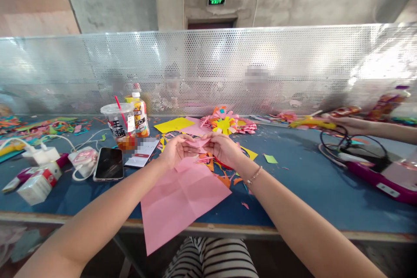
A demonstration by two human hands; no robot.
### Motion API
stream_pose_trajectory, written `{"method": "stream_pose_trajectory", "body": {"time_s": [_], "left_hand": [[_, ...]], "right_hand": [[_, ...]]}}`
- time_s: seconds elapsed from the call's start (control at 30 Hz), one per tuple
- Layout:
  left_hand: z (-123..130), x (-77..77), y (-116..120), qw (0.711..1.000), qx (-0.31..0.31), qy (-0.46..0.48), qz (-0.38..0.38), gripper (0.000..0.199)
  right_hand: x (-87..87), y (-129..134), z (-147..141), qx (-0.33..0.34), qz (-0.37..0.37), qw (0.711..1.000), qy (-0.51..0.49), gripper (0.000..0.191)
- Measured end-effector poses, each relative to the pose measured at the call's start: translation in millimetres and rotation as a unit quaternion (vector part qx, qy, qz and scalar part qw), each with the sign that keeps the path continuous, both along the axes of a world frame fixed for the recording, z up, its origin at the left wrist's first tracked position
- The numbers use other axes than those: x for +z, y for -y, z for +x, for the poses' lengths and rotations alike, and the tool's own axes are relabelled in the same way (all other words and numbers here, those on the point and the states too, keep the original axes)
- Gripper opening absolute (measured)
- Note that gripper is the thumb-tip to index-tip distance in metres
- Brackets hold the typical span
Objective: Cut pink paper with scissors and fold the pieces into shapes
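Observation:
Between my two hands is a small folded piece of pink paper (197, 142), pinched at its edges. My left hand (178, 151) grips its left side with curled fingers. On the other side, my right hand (224, 150) closes on it with thumb and fingers. Below them a large creased sheet of pink paper (185, 200) lies on the table, one corner hanging over the front edge. Paper scraps (224, 179) in orange, yellow and red lie around and under my hands. Just beyond sits a pink paper flower (224, 122) with a yellow centre.
Left of me are a plastic cup (119, 126) with a red straw, a drink bottle (140, 115), a phone (109, 164) and chargers (84, 158) with cables. At right, a co-worker's hand (342, 124) reaches in near a purple power strip (384, 182). A perforated metal screen (208, 69) stands behind.

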State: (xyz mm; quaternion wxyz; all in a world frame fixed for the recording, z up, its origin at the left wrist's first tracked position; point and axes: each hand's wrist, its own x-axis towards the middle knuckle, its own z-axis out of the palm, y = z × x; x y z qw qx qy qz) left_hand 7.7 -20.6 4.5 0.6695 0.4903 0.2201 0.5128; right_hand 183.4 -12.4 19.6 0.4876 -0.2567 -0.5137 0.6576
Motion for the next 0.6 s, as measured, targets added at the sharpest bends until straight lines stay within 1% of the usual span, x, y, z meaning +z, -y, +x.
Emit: {"method": "stream_pose_trajectory", "body": {"time_s": [0.07,0.13,0.2,0.27,0.3,0.4,0.5,0.6], "left_hand": [[2,-1.1,0,0.999,0.042,-0.03,0.016,0.014],[5,-2.4,-1,0.992,0.097,-0.073,0.04,0.016],[6,-3.4,-2,0.982,0.135,-0.113,0.064,0.02],[7,-3.6,-2,0.975,0.155,-0.134,0.086,0.024],[7,-3.5,-2,0.972,0.164,-0.138,0.094,0.027],[8,-2.6,-1,0.968,0.175,-0.151,0.101,0.035],[8,-2.0,0,0.968,0.161,-0.168,0.091,0.032],[9,-1.7,0,0.973,0.144,-0.16,0.081,0.029]], "right_hand": [[-1.9,0,-1,0.014,0.011,1.0,0.001,0.013],[-4.4,1,-3,0.009,0.024,1.0,0.005,0.01],[-7.5,2,-7,-0.012,0.037,0.999,0.019,0.026],[-10.8,2,-10,-0.031,0.047,0.998,0.039,0.043],[-12.3,1,-11,-0.036,0.052,0.997,0.047,0.047],[-15.5,-2,-14,-0.059,0.074,0.993,0.068,0.048],[-16.3,-5,-13,-0.098,0.086,0.986,0.1,0.041],[-15.8,-7,-12,-0.118,0.097,0.98,0.126,0.037]]}}
